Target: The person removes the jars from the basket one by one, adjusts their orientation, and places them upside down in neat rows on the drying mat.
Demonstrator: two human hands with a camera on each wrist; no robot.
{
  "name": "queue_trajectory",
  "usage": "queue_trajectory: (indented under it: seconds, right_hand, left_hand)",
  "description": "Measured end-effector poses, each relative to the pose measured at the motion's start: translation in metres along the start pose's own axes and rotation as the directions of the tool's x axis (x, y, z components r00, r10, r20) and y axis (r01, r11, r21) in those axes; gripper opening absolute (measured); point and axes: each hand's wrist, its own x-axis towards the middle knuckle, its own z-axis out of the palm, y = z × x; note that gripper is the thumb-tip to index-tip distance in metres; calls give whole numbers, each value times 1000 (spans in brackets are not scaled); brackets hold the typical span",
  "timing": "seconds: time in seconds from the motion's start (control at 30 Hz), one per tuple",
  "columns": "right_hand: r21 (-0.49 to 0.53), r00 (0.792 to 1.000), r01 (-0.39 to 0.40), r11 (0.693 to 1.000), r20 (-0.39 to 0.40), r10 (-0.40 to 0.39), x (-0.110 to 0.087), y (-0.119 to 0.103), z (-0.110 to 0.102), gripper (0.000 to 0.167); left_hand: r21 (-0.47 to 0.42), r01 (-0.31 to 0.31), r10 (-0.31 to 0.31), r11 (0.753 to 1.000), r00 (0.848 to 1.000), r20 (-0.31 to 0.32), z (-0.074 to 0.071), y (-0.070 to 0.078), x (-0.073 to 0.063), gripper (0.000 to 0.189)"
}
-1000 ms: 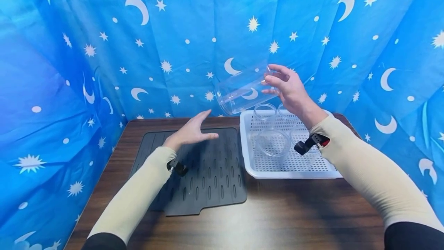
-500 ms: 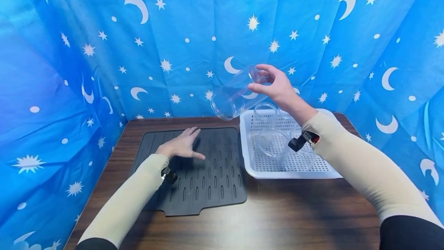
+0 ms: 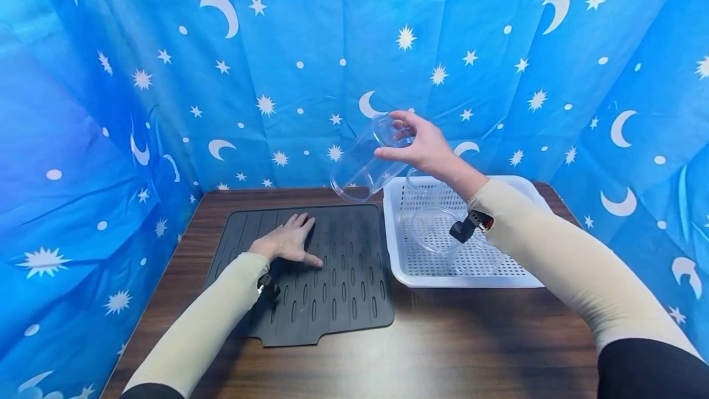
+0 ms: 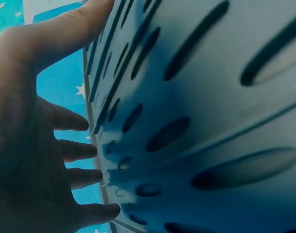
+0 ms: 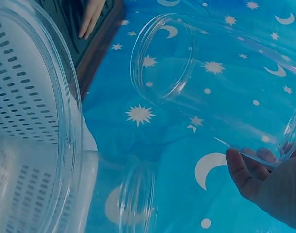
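Observation:
My right hand point(image 3: 423, 146) grips a clear jar point(image 3: 357, 168) by one end and holds it in the air, tilted, its threaded rim pointing down and left. In the right wrist view the curled fingers point(image 5: 242, 174) lie at the jar's far end. My left hand point(image 3: 285, 242) is over the black ribbed drying mat point(image 3: 346, 300), palm down, fingers apart and straight. Whether its fingertips press on the mat cannot be told. To the right, a white perforated basket point(image 3: 394, 260) holds several more clear jars point(image 3: 434, 233), partly hidden by my right arm.
Mat and basket stand side by side on a dark wooden table point(image 3: 443, 343). A blue curtain point(image 3: 310, 29) with moons and stars closes off the back and both sides. In the right wrist view a jar rim point(image 5: 67, 121) looms close at the left.
My right hand has brought the jar left and lower, off the basket's side toward the mat. The left hand has dropped from mid-air down to the mat, moving left.

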Motion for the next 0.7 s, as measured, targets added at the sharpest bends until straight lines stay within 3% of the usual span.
queue_trajectory:
  seconds: [0.47,0.7]
  right_hand:
    - [-195,994,79,978,84,-64,12,-2,27,93]
    - [-222,989,111,969,116,-87,17,-2,41,93]
  left_hand:
    - [54,41,-43,998,998,40,8,0,6,119]
    - [61,58,-62,996,996,66,9,-2,6,122]
